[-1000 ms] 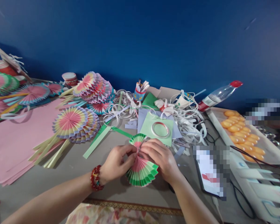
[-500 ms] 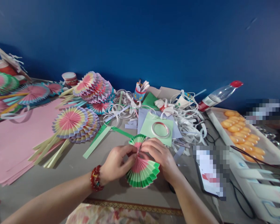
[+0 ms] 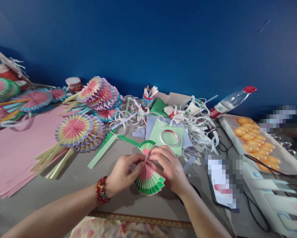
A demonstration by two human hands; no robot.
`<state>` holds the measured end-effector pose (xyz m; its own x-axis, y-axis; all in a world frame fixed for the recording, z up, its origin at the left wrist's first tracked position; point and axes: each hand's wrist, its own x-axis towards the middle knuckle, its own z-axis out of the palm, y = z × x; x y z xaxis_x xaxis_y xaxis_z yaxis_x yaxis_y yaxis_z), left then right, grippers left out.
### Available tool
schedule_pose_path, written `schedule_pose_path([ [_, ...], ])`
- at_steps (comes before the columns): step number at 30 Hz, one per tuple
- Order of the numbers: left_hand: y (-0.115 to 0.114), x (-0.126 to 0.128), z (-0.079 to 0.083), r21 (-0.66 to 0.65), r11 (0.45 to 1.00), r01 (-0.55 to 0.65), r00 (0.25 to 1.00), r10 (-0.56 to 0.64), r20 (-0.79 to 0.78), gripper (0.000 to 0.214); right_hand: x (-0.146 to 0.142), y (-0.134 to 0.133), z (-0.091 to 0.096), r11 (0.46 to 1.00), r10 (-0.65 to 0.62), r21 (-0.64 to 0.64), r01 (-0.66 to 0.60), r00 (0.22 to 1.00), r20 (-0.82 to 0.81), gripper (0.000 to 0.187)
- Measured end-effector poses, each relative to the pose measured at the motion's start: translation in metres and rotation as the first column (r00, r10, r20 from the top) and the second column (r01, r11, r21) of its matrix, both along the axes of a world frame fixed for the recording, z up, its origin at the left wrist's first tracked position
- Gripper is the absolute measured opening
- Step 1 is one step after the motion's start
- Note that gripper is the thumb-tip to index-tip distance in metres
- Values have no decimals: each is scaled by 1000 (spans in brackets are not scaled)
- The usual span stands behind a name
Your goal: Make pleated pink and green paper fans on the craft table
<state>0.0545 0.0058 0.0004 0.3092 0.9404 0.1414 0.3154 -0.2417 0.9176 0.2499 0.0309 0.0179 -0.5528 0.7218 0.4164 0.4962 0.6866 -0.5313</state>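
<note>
Between my hands is a pleated paper fan (image 3: 150, 183), pink at the centre with pale and dark green edges. It is pinched at its middle, so one part spreads toward me and a smaller part fans out beyond my fingers. My left hand (image 3: 127, 170), with a red bead bracelet at the wrist, pinches the fan's centre from the left. My right hand (image 3: 169, 167) grips it from the right, fingers curled over the middle. Just past the fan, a roll of tape (image 3: 169, 137) lies on light green paper (image 3: 153, 132).
Finished paper fans (image 3: 74, 130) and pink sheets (image 3: 21, 145) lie on the left. White paper strips (image 3: 200, 132) tangle at the back. On the right are a phone (image 3: 222, 185), a plastic bottle (image 3: 231, 100), a tray of orange pieces (image 3: 226, 127) and a power strip (image 3: 264, 198).
The near part of the fan has narrowed, its right edge drawing in toward the middle. The far part has shifted slightly and shows more clearly. Both hands keep their pinch at the centre.
</note>
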Motion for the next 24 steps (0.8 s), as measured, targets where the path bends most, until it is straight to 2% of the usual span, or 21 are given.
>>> schedule_pose_path([
  [10, -2, -3, -3, 83, 996, 15, 995, -7, -97, 19, -1, -1, -3, 999, -23, 25, 23, 1000, -6, 7],
  [16, -1, -3, -2, 69, 998, 13, 996, -7, -88, 18, -2, 1, -1, 998, -1, 65, 0, 1000, 7, 10],
  [24, -1, -3, -2, 88, 996, 19, 995, -10, -96, 16, -2, 1, 0, 1000, 13, 24, -13, 1000, -14, 10],
])
